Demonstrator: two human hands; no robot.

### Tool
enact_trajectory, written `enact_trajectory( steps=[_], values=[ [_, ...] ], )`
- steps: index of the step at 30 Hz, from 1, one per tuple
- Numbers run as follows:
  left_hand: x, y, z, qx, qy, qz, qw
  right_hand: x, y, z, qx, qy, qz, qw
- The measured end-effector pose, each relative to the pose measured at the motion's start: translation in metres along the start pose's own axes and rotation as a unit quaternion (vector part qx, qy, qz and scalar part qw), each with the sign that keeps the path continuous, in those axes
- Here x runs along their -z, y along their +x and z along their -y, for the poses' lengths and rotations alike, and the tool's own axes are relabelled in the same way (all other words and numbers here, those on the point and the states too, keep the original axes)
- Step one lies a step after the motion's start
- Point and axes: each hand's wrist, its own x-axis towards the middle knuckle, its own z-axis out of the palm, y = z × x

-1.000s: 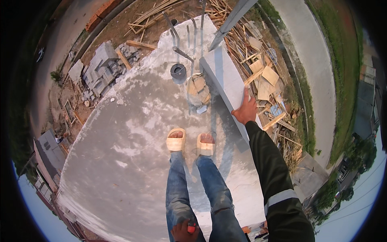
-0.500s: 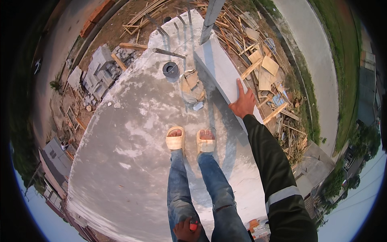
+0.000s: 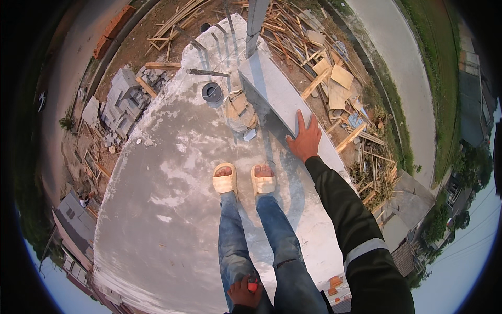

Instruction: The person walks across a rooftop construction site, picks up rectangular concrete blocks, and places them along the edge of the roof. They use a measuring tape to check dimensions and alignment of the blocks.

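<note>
My right hand (image 3: 305,140) rests on the pale grey top of a low wall (image 3: 277,83) along the right side of the concrete slab (image 3: 157,209). Its fingers are spread, with the thumb by the wall's inner edge. Close to my left thigh, my left hand (image 3: 243,295) is closed round a small red and black object (image 3: 253,284), mostly hidden by the fingers, so its kind is unclear. My feet, in cream slides (image 3: 225,180), stand on the slab. A crumpled brown paper bag (image 3: 241,112) lies ahead of them.
A dark round bucket (image 3: 212,94) stands beside the bag. Steel bars (image 3: 207,73) stick up near the far corner, next to a grey post (image 3: 255,26). Below the slab lie grey blocks (image 3: 123,99) on the left and scattered timber (image 3: 340,78) on the right.
My right hand has slid slightly nearer to me along the wall top, and its fingers now lie flatter and wider apart. The view has shifted slightly; my left hand stays by the thigh.
</note>
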Motion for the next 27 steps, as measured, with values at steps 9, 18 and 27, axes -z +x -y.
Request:
enact_trajectory(
  steps=[9,18,27],
  values=[
    [0.010,0.006,0.016,-0.016,0.051,0.010,0.999,-0.040,-0.136,-0.029,-0.122,0.215,0.095,0.964],
    [0.044,0.017,0.027,-0.097,0.066,-0.027,0.993,-0.081,-0.314,-0.038,-0.274,0.221,0.391,0.851],
    [0.132,0.061,0.063,-0.187,0.020,0.017,0.982,0.004,-0.439,0.051,-0.361,0.321,0.431,0.762]
  ],
)
